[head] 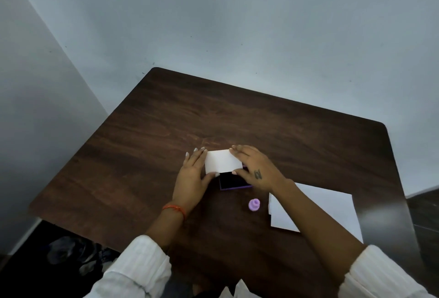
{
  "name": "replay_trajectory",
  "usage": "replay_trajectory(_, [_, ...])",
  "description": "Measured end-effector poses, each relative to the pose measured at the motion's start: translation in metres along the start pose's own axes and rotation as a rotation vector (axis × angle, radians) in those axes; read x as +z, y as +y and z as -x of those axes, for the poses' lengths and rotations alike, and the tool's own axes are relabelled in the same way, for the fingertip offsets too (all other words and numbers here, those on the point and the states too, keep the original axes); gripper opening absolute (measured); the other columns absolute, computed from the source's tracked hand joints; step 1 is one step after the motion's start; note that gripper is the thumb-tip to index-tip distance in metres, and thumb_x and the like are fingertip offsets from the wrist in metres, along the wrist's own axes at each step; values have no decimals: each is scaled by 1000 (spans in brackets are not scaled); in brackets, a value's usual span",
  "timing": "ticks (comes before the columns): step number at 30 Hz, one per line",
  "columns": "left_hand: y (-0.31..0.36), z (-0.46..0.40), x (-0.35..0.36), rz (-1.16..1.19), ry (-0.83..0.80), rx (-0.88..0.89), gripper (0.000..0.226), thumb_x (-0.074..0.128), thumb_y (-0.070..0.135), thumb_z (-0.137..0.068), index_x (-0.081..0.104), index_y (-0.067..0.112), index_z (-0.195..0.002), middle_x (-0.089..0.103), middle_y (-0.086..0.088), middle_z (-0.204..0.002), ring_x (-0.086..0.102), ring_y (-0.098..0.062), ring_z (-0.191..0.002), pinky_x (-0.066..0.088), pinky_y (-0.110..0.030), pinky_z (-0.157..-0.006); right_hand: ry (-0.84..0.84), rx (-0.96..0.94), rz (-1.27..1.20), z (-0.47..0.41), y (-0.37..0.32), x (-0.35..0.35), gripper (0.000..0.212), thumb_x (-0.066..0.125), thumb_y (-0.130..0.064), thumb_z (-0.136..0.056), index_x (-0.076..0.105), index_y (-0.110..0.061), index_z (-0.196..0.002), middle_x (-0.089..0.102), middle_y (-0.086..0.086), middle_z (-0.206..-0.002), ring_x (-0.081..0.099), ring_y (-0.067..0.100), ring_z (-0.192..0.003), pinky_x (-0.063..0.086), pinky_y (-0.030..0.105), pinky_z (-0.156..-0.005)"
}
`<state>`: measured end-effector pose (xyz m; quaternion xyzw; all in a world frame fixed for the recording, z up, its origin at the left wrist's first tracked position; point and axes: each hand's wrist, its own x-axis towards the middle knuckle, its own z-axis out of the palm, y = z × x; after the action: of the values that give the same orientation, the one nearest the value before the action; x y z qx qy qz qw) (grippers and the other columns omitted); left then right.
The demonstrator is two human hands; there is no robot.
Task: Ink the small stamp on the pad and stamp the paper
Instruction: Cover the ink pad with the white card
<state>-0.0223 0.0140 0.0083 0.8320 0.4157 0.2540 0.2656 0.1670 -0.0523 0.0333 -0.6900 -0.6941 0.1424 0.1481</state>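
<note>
On the dark wooden surface point(166, 131) both hands grip a white lid point(222, 161) raised over the far part of the ink pad point(234, 181). The left hand point(193, 174) holds the lid's left edge, thumb at its near corner and fingers point(198, 152) stretched along the side. The right hand point(255, 167) clasps the right edge, fingers curled over the top corner and thumb at the lower one. The pad, dark inside a purple rim, lies open just below the lid. The small purple stamp point(254, 205) stands untouched, near the pad on its near side. The paper point(332, 209) lies to the right, partly under the right forearm.
</note>
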Motion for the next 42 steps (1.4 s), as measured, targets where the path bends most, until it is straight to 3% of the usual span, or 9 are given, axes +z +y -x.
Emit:
replay_trajectory(5, [16, -1, 26, 1, -106, 6, 67, 69, 27, -81, 38, 10, -137, 37, -8, -148, 23, -21, -141, 5, -27, -114, -54, 114, -40, 25, 25, -4, 59, 62, -24, -85, 34, -16, -137, 37, 5, -148, 32, 21, -135, 24, 28, -110])
replay_trajectory(8, [17, 7, 40, -12, -158, 3, 66, 68, 28, -81, 38, 9, -137, 38, -8, -148, 26, -21, -140, 0, -22, -114, -101, 168, -79, 37, 33, 4, 60, 63, -22, -84, 34, -17, -137, 36, 4, -148, 32, 20, -136, 24, 27, -111])
replay_trajectory(21, [9, 24, 47, -4, -177, -83, 68, 68, 28, -81, 36, 11, -138, 36, -6, -149, 22, -21, -140, 8, -27, -113, -113, 176, -154, 42, 34, 28, 60, 62, -21, -85, 33, -14, -137, 34, 5, -149, 29, 19, -137, 24, 29, -113])
replay_trajectory(26, [7, 31, 49, 3, -180, -142, 68, 68, 29, -82, 35, 13, -139, 33, -3, -151, 17, -24, -142, 19, -34, -114, -108, 149, -142, 42, 33, 30, 60, 63, -21, -85, 34, -14, -137, 35, 5, -149, 30, 19, -137, 24, 28, -113])
replay_trajectory(32, [6, 34, 50, -23, -171, -138, 67, 69, 29, -81, 38, 10, -137, 36, -6, -149, 23, -24, -141, 17, -34, -117, -131, 159, -142, 40, 34, 32, 60, 62, -19, -85, 33, -14, -137, 34, 4, -150, 29, 18, -137, 24, 28, -113])
replay_trajectory(42, [3, 30, 48, -1, -184, -160, 67, 71, 32, -78, 41, 13, -136, 30, -4, -152, 17, -27, -142, 17, -41, -117, -120, 182, -142, 37, 34, 32, 58, 65, -21, -83, 40, -16, -134, 34, 2, -150, 32, 20, -136, 28, 31, -111])
